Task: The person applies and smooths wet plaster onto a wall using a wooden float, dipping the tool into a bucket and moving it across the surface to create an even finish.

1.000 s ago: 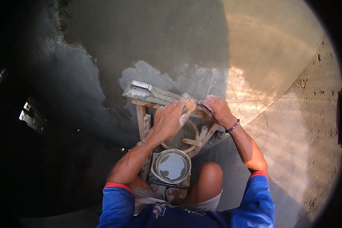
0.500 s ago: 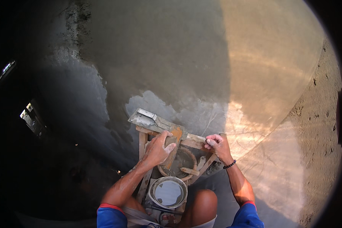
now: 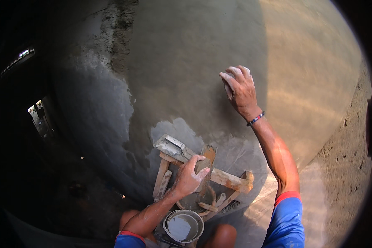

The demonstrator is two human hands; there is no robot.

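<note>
My left hand (image 3: pixel 190 177) grips a mortar-smeared board-like tool (image 3: pixel 207 155) above the wooden stand (image 3: pixel 231 180). A flat metal trowel (image 3: pixel 173 146) lies on the stand’s left end. My right hand (image 3: pixel 237 89) is raised in front of the plastered wall (image 3: pixel 194 49), fingers loosely bent and slightly apart, nothing visible in them; whether it touches the plaster I cannot tell. Below the stand are a basin (image 3: pixel 184 204), partly hidden, with a wooden piece (image 3: pixel 206 206) across it, and a round pail (image 3: pixel 184 226) of pale liquid between my knees.
Darker patches and a rough vertical strip (image 3: pixel 118 37) mark the wall’s left part. A rough sandy-coloured surface (image 3: pixel 345 153) runs along the right. At the far left is a dark space with a bright opening (image 3: pixel 39 115).
My right hand has left the stand’s top and risen in front of the wall, its fingers loosening. My left hand keeps hold of the board tool. The view has tilted up.
</note>
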